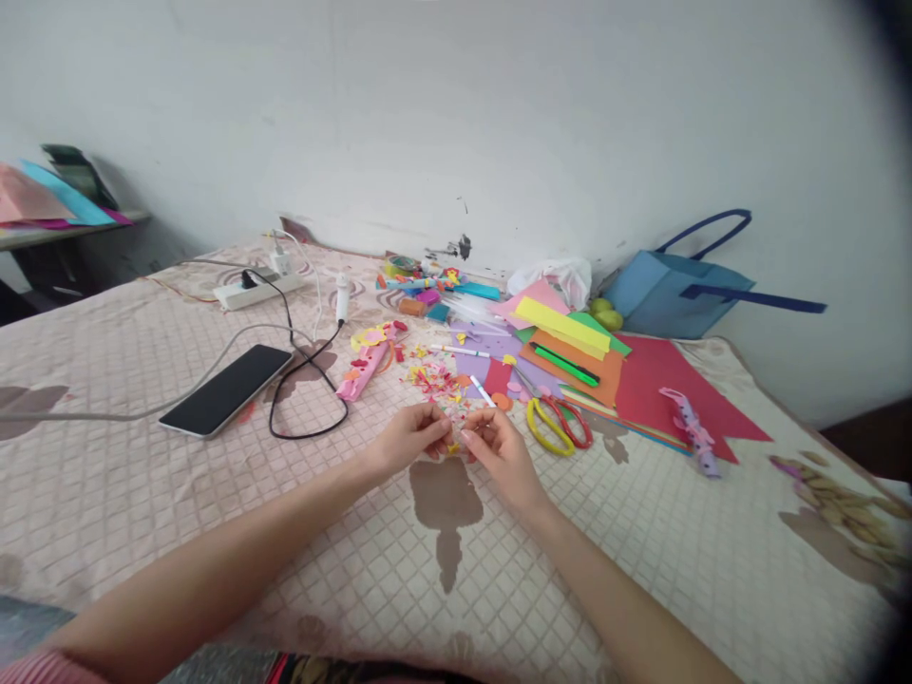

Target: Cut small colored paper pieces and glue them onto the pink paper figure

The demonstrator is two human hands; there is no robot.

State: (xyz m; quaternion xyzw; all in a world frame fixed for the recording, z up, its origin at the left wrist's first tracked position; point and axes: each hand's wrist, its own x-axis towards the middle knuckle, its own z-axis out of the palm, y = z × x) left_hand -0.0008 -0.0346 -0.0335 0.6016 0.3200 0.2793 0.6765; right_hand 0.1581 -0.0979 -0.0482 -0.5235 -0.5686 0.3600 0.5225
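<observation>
My left hand (408,441) and my right hand (504,458) meet low over the tablecloth, fingertips pinched and almost touching. A tiny yellow bit (453,448) shows between them; what exactly each hand grips is too small to make out. Just beyond the fingers lies a heap of red, yellow and pink paper scraps (434,380). A white marker (482,390) is close behind my right hand. To its right rest scissors (550,427) with yellow and red handles. Left of the scraps is a pink paper strip (367,366) decorated with yellow and red pieces.
A tablet (228,389), black cable (285,437) and power strip (257,291) lie on the left. Coloured paper sheets (684,389), a green marker (566,364) and a decorated purple roll (691,432) lie right. A blue bag (659,290) stands against the wall.
</observation>
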